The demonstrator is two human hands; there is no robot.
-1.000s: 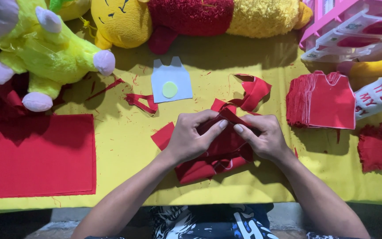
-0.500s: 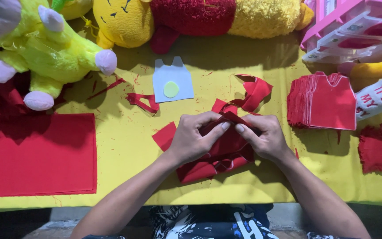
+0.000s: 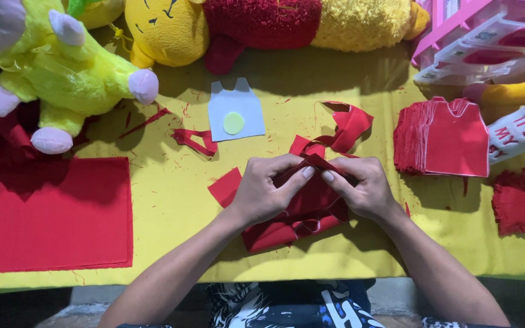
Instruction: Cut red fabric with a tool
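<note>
Both of my hands pinch a piece of red felt fabric (image 3: 302,209) over the middle of the yellow-covered table (image 3: 171,200). My left hand (image 3: 265,194) grips it from the left, thumb and fingers meeting at its upper fold. My right hand (image 3: 360,188) grips the same fold from the right, fingertips almost touching the left ones. Red offcut strips (image 3: 347,124) curl just beyond my hands.
A pale blue shirt-shaped template (image 3: 235,112) with a yellow dot lies beyond. A stack of red cut shirt shapes (image 3: 448,138) sits right, red scraps (image 3: 521,200) further right. A large red felt sheet (image 3: 47,212) lies left. Plush toys (image 3: 62,79) and a pink rack (image 3: 487,36) line the far edge.
My fingertips have shifted slightly on the red felt fold; hands and fabric stay in the same place.
</note>
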